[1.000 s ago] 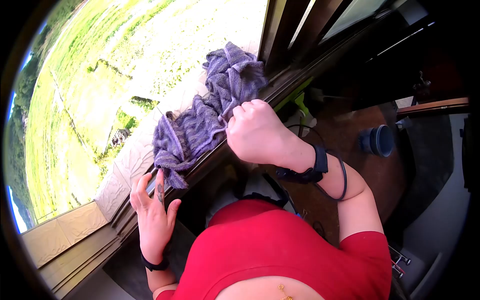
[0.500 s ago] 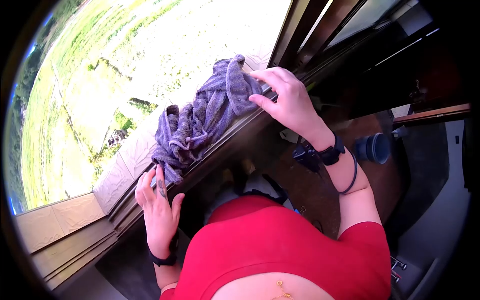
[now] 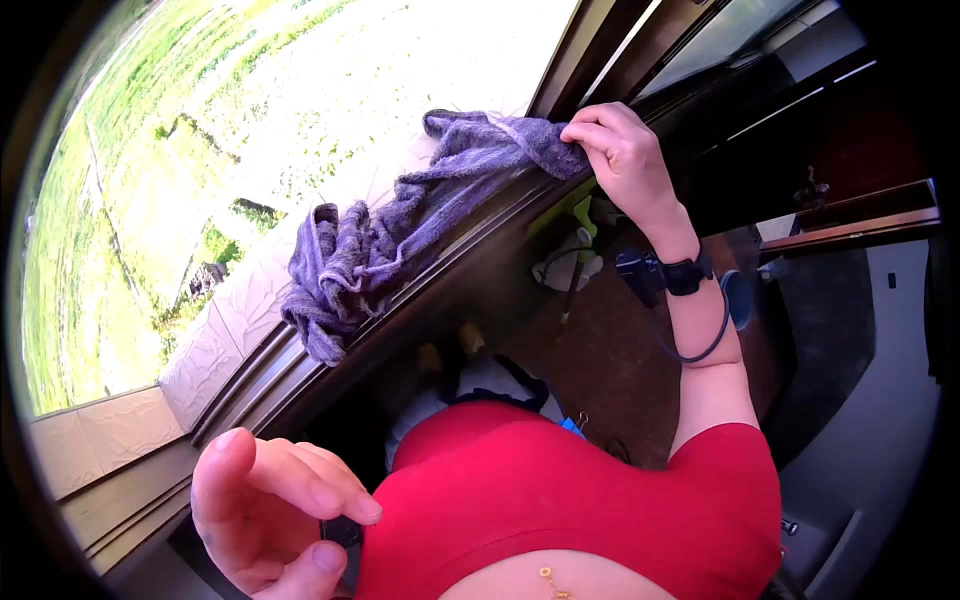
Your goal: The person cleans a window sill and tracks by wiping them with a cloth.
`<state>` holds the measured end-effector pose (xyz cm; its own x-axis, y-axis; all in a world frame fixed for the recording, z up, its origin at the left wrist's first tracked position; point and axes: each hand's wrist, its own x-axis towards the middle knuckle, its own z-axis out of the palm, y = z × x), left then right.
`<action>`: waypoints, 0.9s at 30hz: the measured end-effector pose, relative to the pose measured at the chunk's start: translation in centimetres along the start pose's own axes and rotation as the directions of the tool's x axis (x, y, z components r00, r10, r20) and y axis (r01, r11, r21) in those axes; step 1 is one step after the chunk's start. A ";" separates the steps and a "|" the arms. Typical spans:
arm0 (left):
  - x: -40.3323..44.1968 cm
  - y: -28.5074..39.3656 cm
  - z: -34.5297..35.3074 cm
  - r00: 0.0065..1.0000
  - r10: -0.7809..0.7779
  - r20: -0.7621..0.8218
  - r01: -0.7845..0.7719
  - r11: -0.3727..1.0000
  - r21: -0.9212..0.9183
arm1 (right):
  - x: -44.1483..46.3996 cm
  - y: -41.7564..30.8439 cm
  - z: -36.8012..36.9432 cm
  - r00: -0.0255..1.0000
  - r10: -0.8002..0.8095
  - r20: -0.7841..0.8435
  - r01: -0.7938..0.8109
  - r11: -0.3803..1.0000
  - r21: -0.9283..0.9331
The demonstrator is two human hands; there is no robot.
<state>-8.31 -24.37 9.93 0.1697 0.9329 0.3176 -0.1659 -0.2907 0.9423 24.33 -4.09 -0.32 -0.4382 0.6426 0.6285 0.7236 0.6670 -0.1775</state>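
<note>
A crumpled purple-grey cloth (image 3: 400, 225) lies along the window sill, over the dark frame tracks and the pale tiled ledge. My right hand (image 3: 622, 150) pinches its far right end between thumb and fingers, stretching that part toward the window's side frame. The cloth's left part stays bunched in folds. My left hand (image 3: 285, 510) is raised close to my body, apart from the cloth. Its fingers are curved and spread, with nothing held in them.
The open window (image 3: 300, 90) looks out on bright green ground far below. A dark window frame (image 3: 570, 60) rises at the right. Behind my right arm, a blue bucket (image 3: 737, 298) stands on the brown floor (image 3: 620, 340).
My right hand has taken hold of the cloth's right end and pulled it to the right. My left hand has left the sill and come back toward my body.
</note>
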 end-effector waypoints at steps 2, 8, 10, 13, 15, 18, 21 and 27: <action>1.7 0.6 1.4 0.987 -0.033 0.154 0.040 0.998 -0.039 | -1.0 1.4 0.0 0.997 -0.047 0.057 0.050 0.997 -0.052; 2.6 1.4 2.7 0.931 -0.002 0.364 0.073 0.981 -0.182 | -1.5 1.4 -0.1 0.923 -0.062 0.379 0.244 0.857 -0.453; 2.6 1.4 3.1 0.915 -0.007 0.403 0.096 0.975 -0.201 | -1.4 1.2 0.6 0.865 0.067 0.497 0.203 0.860 -0.469; 2.3 1.0 3.0 0.902 -0.006 0.432 0.112 0.969 -0.221 | -2.2 0.7 0.7 0.822 0.113 0.558 0.201 0.860 -0.469; 2.5 1.0 2.6 0.900 0.008 0.437 0.105 0.966 -0.235 | -1.1 0.5 0.3 0.733 0.194 0.652 0.226 0.834 -0.503; 2.0 0.6 1.0 0.901 0.014 0.433 0.100 0.966 -0.240 | 0.4 -0.7 -0.6 0.467 0.384 0.797 0.107 0.870 -0.482; 2.8 0.9 -1.0 0.917 0.029 0.399 0.081 0.963 -0.256 | 1.6 1.9 -0.6 0.588 0.226 0.777 -0.011 0.962 -0.272; -1.9 -1.9 -5.3 0.895 -0.139 -0.425 0.146 0.989 -0.015 | 2.9 0.0 0.1 0.482 0.370 0.794 -0.200 0.929 -0.312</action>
<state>-13.47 -24.44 7.03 -0.2378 0.9652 0.1086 -0.1537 -0.1477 0.9770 22.99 -2.15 1.40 -0.3668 0.8560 -0.3643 0.9260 0.3736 -0.0545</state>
